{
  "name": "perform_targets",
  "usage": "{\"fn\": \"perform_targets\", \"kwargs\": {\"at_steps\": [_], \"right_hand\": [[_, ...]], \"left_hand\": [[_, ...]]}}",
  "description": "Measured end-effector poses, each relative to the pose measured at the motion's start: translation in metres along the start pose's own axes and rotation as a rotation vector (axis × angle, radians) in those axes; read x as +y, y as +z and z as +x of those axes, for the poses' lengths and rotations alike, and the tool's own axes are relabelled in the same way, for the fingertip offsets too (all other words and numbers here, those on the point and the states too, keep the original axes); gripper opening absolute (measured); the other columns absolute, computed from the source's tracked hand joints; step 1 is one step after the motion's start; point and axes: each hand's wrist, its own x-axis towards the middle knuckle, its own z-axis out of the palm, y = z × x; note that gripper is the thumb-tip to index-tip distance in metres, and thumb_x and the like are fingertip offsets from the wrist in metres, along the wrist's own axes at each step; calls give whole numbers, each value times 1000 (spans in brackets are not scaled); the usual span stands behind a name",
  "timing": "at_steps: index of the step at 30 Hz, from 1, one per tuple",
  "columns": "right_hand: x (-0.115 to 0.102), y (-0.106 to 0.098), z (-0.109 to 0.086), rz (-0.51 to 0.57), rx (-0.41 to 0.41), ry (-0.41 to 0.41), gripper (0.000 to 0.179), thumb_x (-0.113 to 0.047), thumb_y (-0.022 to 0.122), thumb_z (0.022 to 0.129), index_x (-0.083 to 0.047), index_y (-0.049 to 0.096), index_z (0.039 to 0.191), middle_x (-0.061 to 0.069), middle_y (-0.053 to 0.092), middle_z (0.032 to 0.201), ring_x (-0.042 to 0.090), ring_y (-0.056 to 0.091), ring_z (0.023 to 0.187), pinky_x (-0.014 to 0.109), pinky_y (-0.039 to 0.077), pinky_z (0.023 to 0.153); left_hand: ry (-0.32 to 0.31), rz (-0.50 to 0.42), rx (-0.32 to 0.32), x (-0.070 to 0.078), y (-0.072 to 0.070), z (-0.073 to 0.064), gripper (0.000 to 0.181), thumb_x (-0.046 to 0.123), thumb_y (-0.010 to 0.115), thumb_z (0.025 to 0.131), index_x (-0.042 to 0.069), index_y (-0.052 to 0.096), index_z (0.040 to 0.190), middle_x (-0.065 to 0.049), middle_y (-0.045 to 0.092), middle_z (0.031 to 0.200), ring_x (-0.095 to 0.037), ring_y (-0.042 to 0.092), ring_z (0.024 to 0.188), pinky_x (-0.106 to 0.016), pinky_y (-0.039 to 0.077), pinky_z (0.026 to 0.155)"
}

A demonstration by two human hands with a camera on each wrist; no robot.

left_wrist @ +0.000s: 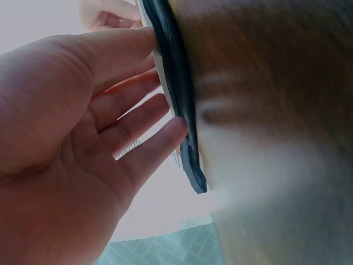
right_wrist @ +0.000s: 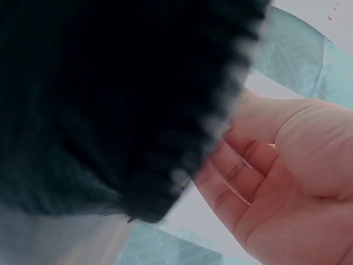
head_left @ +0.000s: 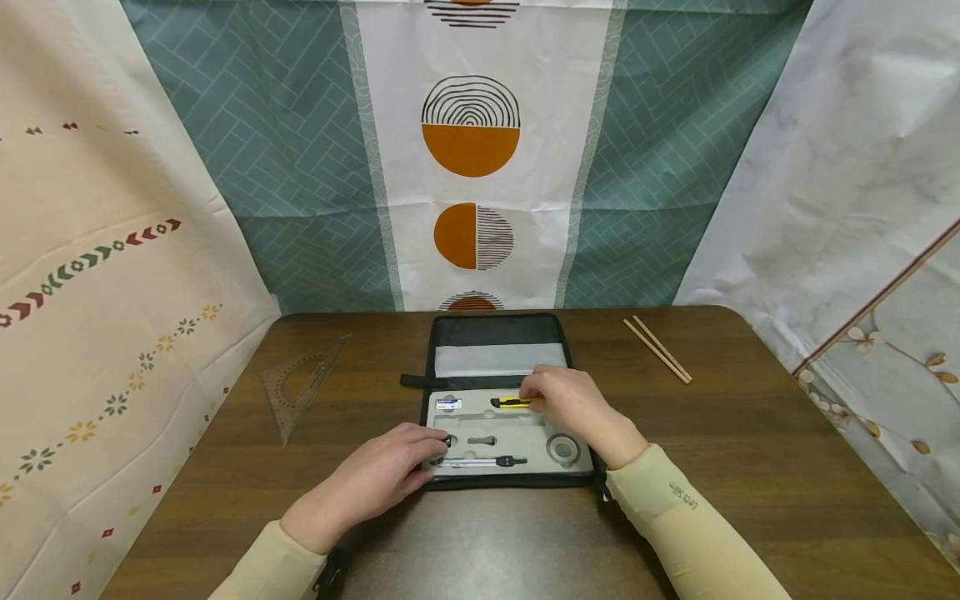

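Note:
An open black zip case [head_left: 498, 482] lies on the table, its grey tray [head_left: 450, 421] facing up. In the tray's upper part is a yellow utility knife [head_left: 510, 402], and my right hand [head_left: 573, 408] pinches its right end, the fingertips partly hidden. My left hand [head_left: 378, 475] rests at the case's left edge; in the left wrist view its fingers [left_wrist: 146, 143] lie fairly straight against the zipped rim. Around them in the tray sit an eraser [head_left: 448, 404], a compass [head_left: 487, 462], a small metal piece [head_left: 482, 440] and a ring-shaped grey item [head_left: 562, 449]. A small dark item beside the left fingertips is mostly covered.
A clear set square [head_left: 288, 400] with a protractor cut-out lies on the left of the brown table [head_left: 480, 542]. Two wooden sticks [head_left: 660, 350] lie at the back right. The case's lid [head_left: 498, 327] is folded back toward the patterned curtain [head_left: 480, 183].

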Motion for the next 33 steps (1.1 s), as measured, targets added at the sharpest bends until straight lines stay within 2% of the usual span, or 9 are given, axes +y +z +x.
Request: {"fn": "perform_targets", "kwargs": {"at_steps": [9, 16, 24, 33], "right_hand": [[-2, -2, 3, 18, -24, 51, 18, -4, 90, 92, -18, 80, 95, -6, 69, 91, 14, 66, 82, 41, 59, 74], [0, -1, -1, 13, -8, 14, 18, -5, 90, 92, -20, 80, 95, -6, 68, 93, 12, 65, 81, 40, 59, 74], [1, 0, -3, 3, 34, -34, 20, -1, 87, 93, -21, 86, 97, -8, 69, 93, 13, 71, 84, 37, 62, 75], [1, 1, -2, -7, 57, -42, 20, 0, 87, 93, -20, 86, 95, -7, 69, 91, 14, 71, 84, 37, 62, 74]], "left_hand": [[-6, 4, -5, 0, 0, 0, 34, 7, 86, 97, 7, 78, 130, -6, 71, 144, -25, 67, 131, -45, 60, 103], [-5, 3, -4, 0, 0, 1, 34, 6, 86, 97, 7, 78, 130, -6, 71, 144, -25, 66, 131, -46, 60, 104], [3, 3, -1, -1, 2, 0, 35, 8, 87, 97, 7, 78, 130, -6, 71, 144, -25, 66, 131, -45, 60, 103], [8, 9, 5, -2, 3, 0, 35, 7, 87, 96, 7, 77, 130, -6, 71, 144, -25, 66, 131, -45, 60, 102]]}}
